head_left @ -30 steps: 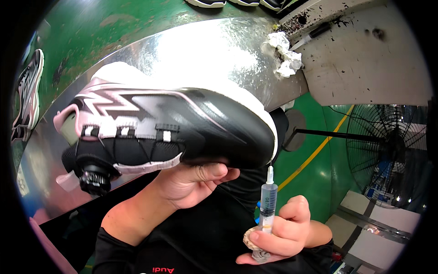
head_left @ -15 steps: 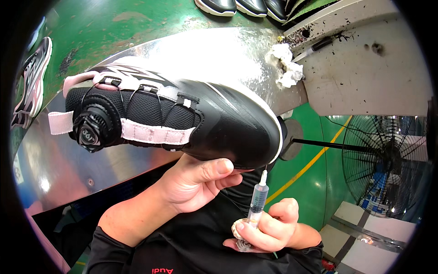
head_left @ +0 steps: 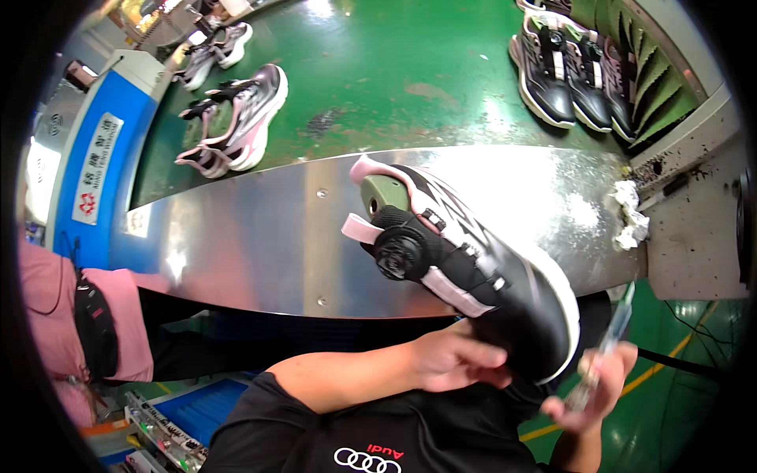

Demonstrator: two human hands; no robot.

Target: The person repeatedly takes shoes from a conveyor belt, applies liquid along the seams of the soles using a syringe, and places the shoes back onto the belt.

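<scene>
A black sneaker (head_left: 516, 307) with pink trim, a white sole and a round lacing dial (head_left: 398, 252) slants over the metal counter, toe down toward me. A green last (head_left: 386, 193) shows in its collar. My left hand (head_left: 453, 359) grips the shoe from below at the forefoot, thumb on the near side and some fingers hidden beneath. Right of the toe, my right hand (head_left: 595, 386), a little blurred, is closed around a clear syringe (head_left: 617, 323). The syringe points upward, its tip apart from the sole edge.
The curved metal counter (head_left: 244, 244) borders a green surface (head_left: 378, 94). Pink-grey sneakers (head_left: 252, 118) stand at left, black ones (head_left: 544, 87) at far right beside green flaps (head_left: 670, 71). Crumpled white tissue (head_left: 628, 217) lies by a grey housing (head_left: 702, 221). A person in pink (head_left: 118, 323) is at left.
The view has swung left and up. The shoe now tilts more, heel away and toe toward me. The syringe tip, earlier at the toe's sole edge, has moved off to the right.
</scene>
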